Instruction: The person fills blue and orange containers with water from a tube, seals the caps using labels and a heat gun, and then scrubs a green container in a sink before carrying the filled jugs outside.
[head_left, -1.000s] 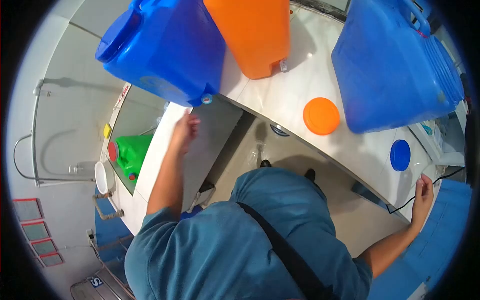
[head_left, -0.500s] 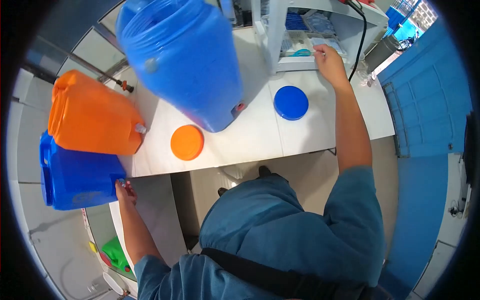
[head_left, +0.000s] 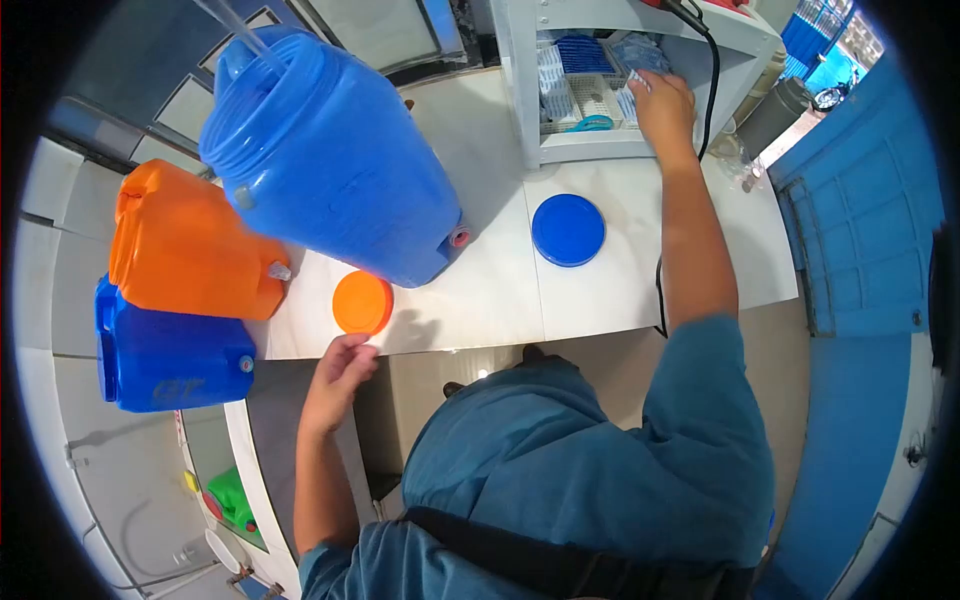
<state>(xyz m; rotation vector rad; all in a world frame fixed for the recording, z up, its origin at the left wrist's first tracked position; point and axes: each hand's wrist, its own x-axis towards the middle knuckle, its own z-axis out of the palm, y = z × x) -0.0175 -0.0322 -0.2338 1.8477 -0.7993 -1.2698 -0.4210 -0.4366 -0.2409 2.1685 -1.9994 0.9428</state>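
My left hand (head_left: 338, 385) is closed in a pinch at the counter's front edge, just below the orange round lid (head_left: 362, 302). Something small and pale may be between its fingertips, but I cannot make it out. My right hand (head_left: 664, 112) reaches into the grey shelf unit (head_left: 592, 150), its fingers pinched on a small white packet (head_left: 637, 82) above the divided basket (head_left: 597, 98). Left of that hand lie teal-handled scissors (head_left: 590, 123). A blue jerrycan (head_left: 178, 362) shows an open spout hole low on its side.
A large open-mouthed blue container (head_left: 335, 160) with a red-rimmed hole stands on the counter (head_left: 490, 300). An orange jerrycan (head_left: 200, 245) is left of it, a blue lid (head_left: 568, 230) right. A black cable (head_left: 716, 80) hangs beside the shelf. A green jug (head_left: 232, 498) sits lower left.
My left hand has left the blue jerrycan's spout and moved right toward the orange lid. My right hand has moved up and deeper into the shelf, away from the scissors.
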